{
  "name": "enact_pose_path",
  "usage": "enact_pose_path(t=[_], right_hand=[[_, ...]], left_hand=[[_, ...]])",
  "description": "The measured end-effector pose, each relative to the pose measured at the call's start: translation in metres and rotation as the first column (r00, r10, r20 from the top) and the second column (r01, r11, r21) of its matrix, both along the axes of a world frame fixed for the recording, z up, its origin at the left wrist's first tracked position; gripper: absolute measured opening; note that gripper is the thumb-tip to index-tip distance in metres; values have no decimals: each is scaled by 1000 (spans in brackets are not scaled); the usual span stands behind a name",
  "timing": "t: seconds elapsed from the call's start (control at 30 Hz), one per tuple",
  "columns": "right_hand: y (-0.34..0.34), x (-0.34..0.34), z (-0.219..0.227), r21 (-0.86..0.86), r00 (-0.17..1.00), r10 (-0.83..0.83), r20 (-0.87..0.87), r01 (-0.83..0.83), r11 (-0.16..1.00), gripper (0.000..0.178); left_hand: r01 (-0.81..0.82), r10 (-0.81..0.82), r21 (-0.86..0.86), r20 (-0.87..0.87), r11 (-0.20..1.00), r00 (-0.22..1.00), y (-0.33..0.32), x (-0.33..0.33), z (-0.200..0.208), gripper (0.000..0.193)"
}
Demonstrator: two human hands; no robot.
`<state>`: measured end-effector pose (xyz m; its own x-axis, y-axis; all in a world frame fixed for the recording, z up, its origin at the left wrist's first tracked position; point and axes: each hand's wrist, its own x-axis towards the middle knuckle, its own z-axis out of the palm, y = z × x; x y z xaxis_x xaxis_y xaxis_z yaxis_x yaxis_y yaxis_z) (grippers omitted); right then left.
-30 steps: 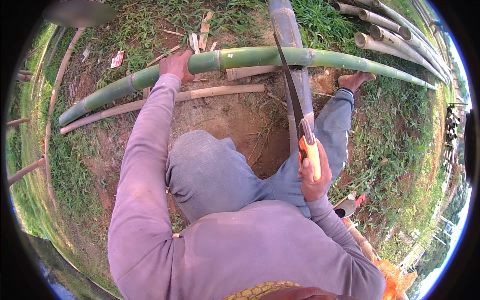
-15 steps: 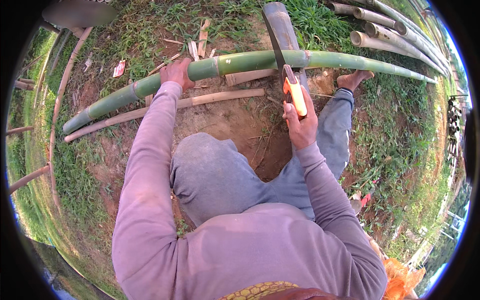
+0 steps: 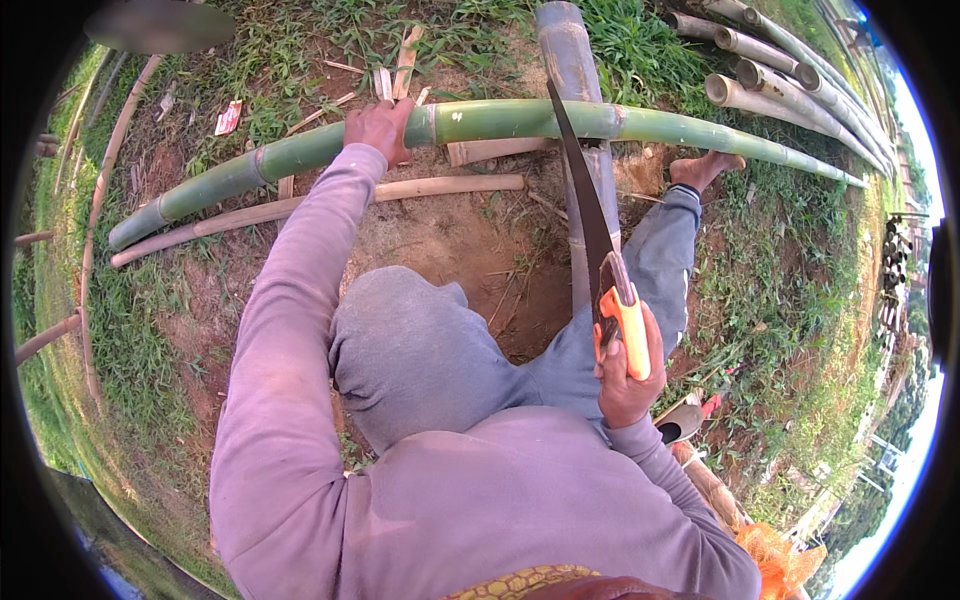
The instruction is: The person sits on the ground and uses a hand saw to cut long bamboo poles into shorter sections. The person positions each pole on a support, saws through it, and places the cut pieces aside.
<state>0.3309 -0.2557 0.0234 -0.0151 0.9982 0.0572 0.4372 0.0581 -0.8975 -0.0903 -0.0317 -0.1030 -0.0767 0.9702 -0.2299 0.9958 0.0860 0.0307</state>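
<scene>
Here's the green pole [image 3: 500, 119] across the log [image 3: 566, 50], near its far end, and the saw [image 3: 590, 205] slanting over it: sawing, seemingly, the next stroke wanting a steady pole! Orange mesh [image 3: 780, 558], contents unclear; left hand [image 3: 380, 131] curled over the pole, right hand [image 3: 632, 382] wrapped round the saw's handle.

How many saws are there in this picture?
1: the orange-handled saw in the grip of the person's right hand, its dark blade crossing the green bamboo pole. No other saw shows, though the body may hide some ground.
</scene>
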Motion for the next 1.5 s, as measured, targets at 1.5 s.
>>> enact_pose_path(t=[1.5], right_hand=[[26,-9,-40,48,992,12,-125,-6,999,55]], left_hand=[[-20,21,26,-15,999,1000,-3,7,-2,73]])
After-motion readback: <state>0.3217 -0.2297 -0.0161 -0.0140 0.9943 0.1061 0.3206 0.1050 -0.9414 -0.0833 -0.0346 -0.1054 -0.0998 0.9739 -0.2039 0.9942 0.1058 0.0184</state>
